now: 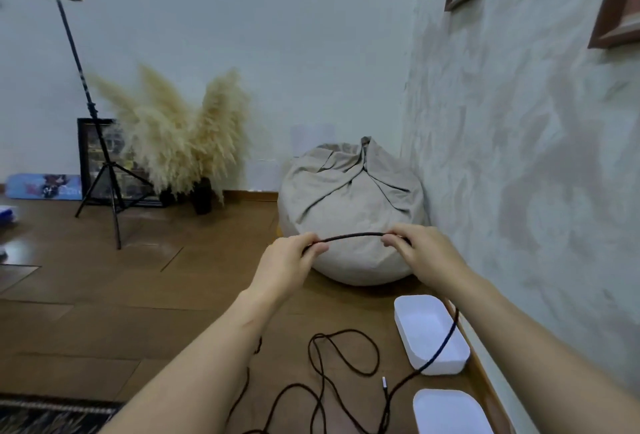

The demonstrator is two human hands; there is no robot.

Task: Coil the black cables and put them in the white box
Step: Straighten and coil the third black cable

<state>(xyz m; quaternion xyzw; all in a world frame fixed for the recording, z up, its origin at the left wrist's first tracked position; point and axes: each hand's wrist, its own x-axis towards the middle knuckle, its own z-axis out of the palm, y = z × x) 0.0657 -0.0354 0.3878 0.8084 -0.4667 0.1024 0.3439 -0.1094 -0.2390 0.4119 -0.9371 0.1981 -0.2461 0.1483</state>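
Left hand point(294, 253), right hand point(412, 250): each pinches the black cable point(349, 235), short span raised between them. Remainder sprawls on floor, crossing white box point(420, 324). Judged limp, light; regrip along span.

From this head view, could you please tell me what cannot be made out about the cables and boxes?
- Head view: whether the black cable is one length or several; its loops leave the bottom edge and pass behind the left forearm.
- Head view: the nearer white box, cut off by the bottom edge.
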